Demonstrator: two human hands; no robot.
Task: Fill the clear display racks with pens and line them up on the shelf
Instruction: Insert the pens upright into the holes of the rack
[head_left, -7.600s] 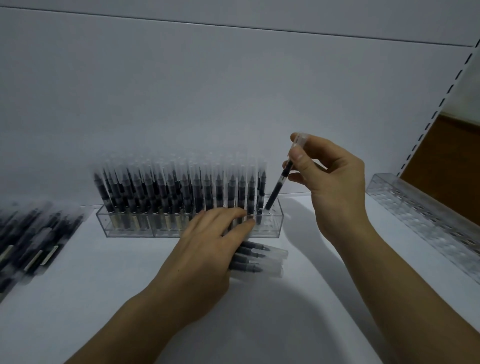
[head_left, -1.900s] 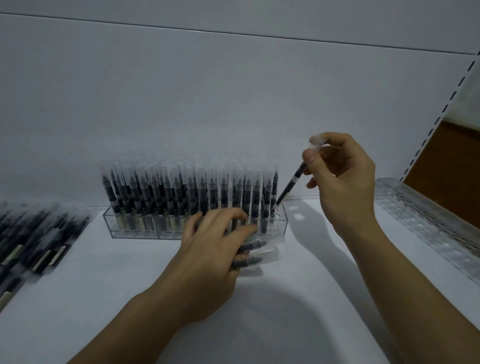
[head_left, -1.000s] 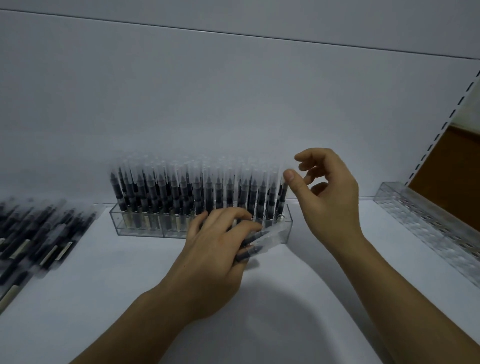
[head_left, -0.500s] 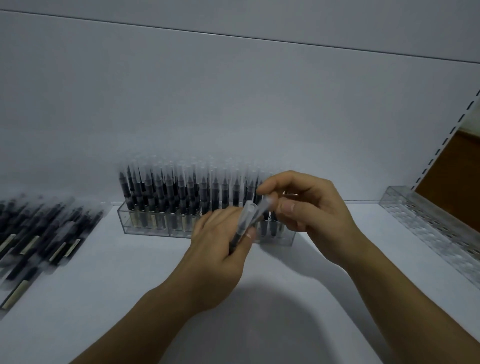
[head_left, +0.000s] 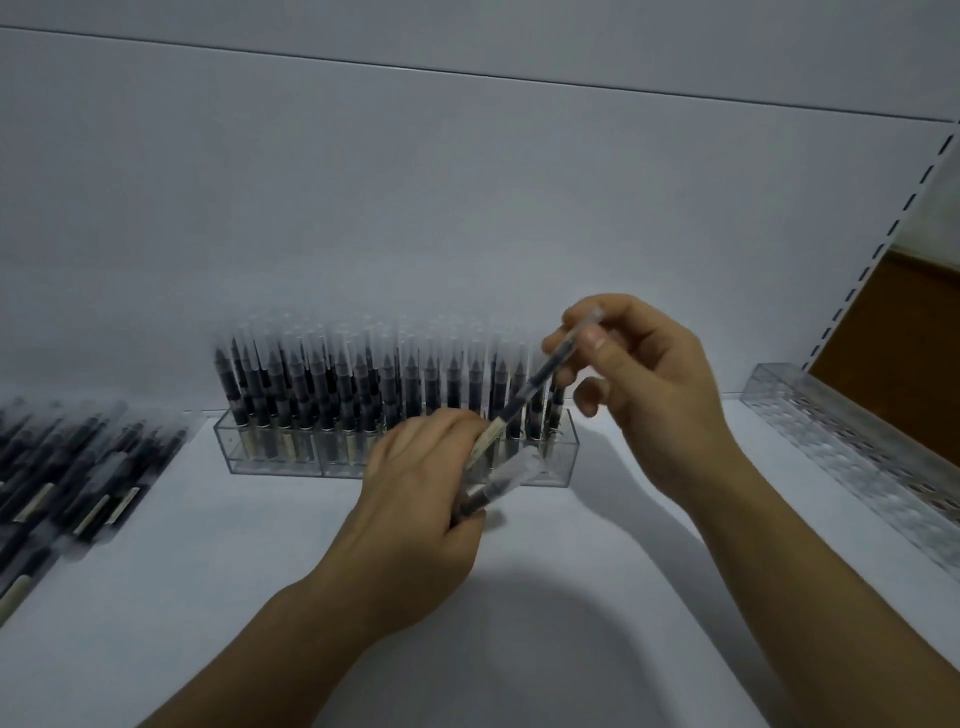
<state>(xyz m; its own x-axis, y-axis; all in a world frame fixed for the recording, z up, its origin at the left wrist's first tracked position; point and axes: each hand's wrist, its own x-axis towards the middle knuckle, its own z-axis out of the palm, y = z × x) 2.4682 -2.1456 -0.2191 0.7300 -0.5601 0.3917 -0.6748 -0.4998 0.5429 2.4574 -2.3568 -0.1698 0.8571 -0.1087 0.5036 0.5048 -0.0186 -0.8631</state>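
Observation:
A clear display rack stands on the white shelf against the back wall, packed with upright black pens under clear caps. My left hand rests in front of the rack, shut on a last clear-capped pen. My right hand hovers over the rack's right end and pinches the cap end of one pen, which slants down-left towards my left hand.
A pile of loose black pens lies at the far left of the shelf. An unfilled clear rack runs along the right side. A slotted upright and a brown panel stand behind it.
My right hand put a pen into the rack's right end, came back to my left hand, took another pen from it and lifted that pen up and right.

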